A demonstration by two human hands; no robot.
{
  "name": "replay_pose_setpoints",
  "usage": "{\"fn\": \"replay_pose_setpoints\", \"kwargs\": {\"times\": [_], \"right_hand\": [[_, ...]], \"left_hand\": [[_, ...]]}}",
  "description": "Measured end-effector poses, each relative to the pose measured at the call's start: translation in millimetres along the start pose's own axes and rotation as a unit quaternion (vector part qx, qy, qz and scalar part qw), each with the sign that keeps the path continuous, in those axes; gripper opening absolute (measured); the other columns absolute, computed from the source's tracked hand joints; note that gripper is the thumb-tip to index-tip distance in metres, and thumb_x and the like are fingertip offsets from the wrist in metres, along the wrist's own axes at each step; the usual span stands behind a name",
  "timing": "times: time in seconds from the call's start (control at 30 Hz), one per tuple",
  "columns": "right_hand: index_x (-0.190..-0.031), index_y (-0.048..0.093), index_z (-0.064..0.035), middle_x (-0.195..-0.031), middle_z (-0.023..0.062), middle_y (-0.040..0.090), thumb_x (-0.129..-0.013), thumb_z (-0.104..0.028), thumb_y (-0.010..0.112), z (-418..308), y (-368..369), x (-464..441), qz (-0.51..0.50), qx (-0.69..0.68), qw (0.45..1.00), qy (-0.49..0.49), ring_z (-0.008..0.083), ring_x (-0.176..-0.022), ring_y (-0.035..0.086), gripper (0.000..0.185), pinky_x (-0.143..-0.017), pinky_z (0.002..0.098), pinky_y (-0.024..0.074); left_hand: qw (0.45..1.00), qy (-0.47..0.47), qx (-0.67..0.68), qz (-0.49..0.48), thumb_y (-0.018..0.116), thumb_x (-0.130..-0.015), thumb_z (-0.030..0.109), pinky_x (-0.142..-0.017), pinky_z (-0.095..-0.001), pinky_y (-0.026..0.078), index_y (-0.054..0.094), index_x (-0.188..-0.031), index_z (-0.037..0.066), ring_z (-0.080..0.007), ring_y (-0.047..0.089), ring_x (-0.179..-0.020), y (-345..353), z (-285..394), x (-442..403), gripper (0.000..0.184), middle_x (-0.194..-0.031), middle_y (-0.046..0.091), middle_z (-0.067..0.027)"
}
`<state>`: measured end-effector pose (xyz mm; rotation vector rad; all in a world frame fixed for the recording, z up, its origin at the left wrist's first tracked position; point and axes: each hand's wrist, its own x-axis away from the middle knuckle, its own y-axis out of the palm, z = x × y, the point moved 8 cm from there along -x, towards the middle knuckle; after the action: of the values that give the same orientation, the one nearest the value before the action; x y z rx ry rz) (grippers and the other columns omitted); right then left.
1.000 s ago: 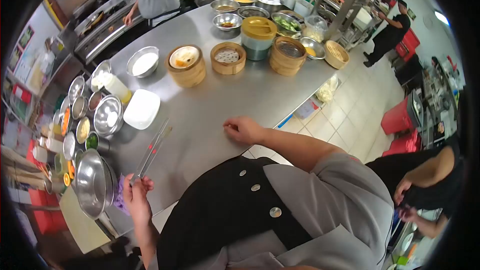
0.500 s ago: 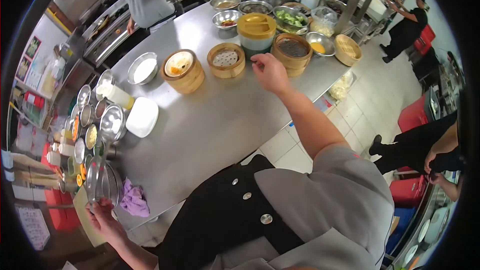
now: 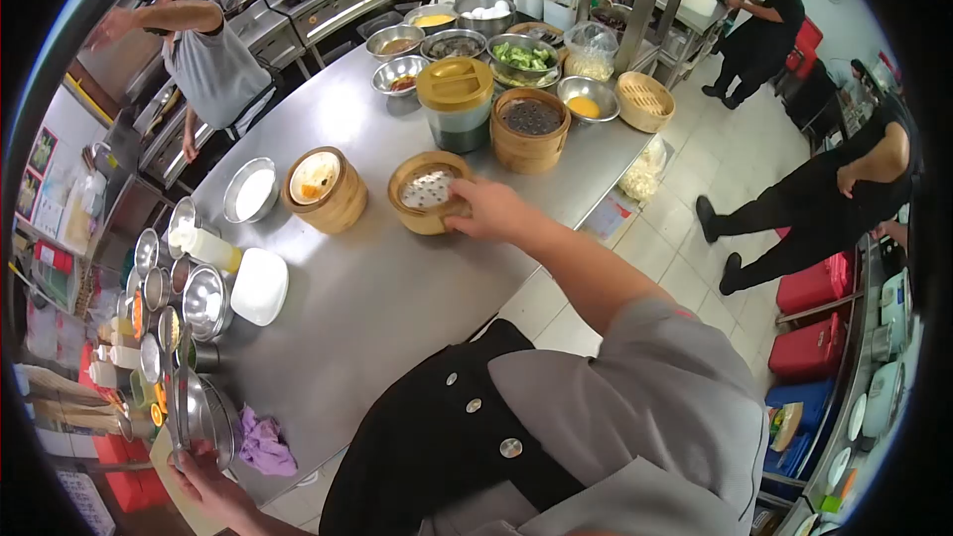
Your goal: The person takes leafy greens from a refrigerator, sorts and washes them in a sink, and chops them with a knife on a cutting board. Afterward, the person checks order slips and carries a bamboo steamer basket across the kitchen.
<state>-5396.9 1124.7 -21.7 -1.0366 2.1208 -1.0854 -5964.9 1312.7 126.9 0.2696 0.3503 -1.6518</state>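
My right hand (image 3: 488, 210) grips the near right rim of a small round bamboo steamer (image 3: 422, 221), which has a perforated white liner inside. My left hand (image 3: 204, 481) is closed around the lower end of metal tongs (image 3: 183, 392), which point upward over the bowls at the table's left edge. Left of the gripped steamer stands a taller bamboo steamer (image 3: 342, 201) holding a white dish with orange food. Behind my right hand are another bamboo steamer (image 3: 531, 149) with a dark perforated top and a tub (image 3: 457, 114) with a mustard-yellow lid.
Metal bowls of ingredients, including chopped greens (image 3: 524, 57) and egg yolk (image 3: 584, 106), line the far end. A white container (image 3: 260, 286), a squeeze bottle (image 3: 210, 250) and a purple cloth (image 3: 266, 445) lie leftward. A co-worker (image 3: 213, 69) stands across the table; others are at right.
My right hand has moved from beside the yellow-lidded tub to the small steamer and taken hold of its rim. My left hand still holds the tongs. The view has shifted.
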Motion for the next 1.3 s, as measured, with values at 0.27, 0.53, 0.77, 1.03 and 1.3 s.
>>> {"fn": "replay_pose_setpoints", "kwargs": {"times": [0.27,0.53,0.77,1.03,1.3], "right_hand": [[-0.112,0.062,-0.0088,-0.09,0.014,0.068,-0.081,-0.032,0.074,28,-147,59,0.207,0.027,0.971,0.117,0.0322,-0.086,0.067,0.041,-0.077,0.0436,0.0534],[-0.122,0.06,-0.0091,-0.107,0.0162,0.07,-0.087,-0.035,0.067,102,-144,14,0.215,0.06,0.948,0.228,0.0345,-0.102,0.067,0.044,-0.086,0.0438,0.0528],[-0.125,0.06,-0.0117,-0.108,0.0145,0.071,-0.091,-0.033,0.062,95,-133,3,0.182,0.087,0.956,0.215,0.0329,-0.104,0.067,0.04,-0.088,0.0442,0.0526],[-0.123,0.061,-0.012,-0.104,0.0128,0.072,-0.089,-0.032,0.065,110,-141,6,0.164,0.109,0.957,0.212,0.033,-0.099,0.068,0.04,-0.084,0.0454,0.0534],[-0.116,0.065,-0.0094,-0.092,0.0164,0.07,-0.087,-0.025,0.067,16,-66,25,0.153,-0.071,0.986,-0.001,0.0344,-0.083,0.069,0.033,-0.074,0.0429,0.0558]], "left_hand": [[0.999,-0.03,0.015,0.011,0.054,-0.103,0.028,-0.078,-0.0285,0.045,0.058,-0.111,0.006,-0.0125,0.06,-0.086,5,-28,-11,0.024,-0.097,0.066,-0.005],[0.999,-0.007,0.044,-0.01,0.053,-0.103,0.028,-0.076,-0.0273,0.045,0.059,-0.11,0.004,-0.0123,0.06,-0.083,16,-24,-12,0.026,-0.093,0.065,-0.0057],[1.0,0.003,0.022,0.017,0.051,-0.104,0.027,-0.073,-0.0273,0.044,0.059,-0.108,0.003,-0.0121,0.059,-0.078,-4,-23,-7,0.026,-0.09,0.065,-0.0054],[1.0,0.007,0.014,0.007,0.05,-0.104,0.027,-0.071,-0.0269,0.045,0.058,-0.109,0.004,-0.0114,0.059,-0.079,4,-16,-4,0.024,-0.092,0.063,-0.005],[1.0,-0.008,0.015,0.014,0.053,-0.103,0.024,-0.071,-0.0271,0.047,0.057,-0.106,0.006,-0.0117,0.059,-0.08,5,-16,3,0.019,-0.092,0.063,-0.005]]}}
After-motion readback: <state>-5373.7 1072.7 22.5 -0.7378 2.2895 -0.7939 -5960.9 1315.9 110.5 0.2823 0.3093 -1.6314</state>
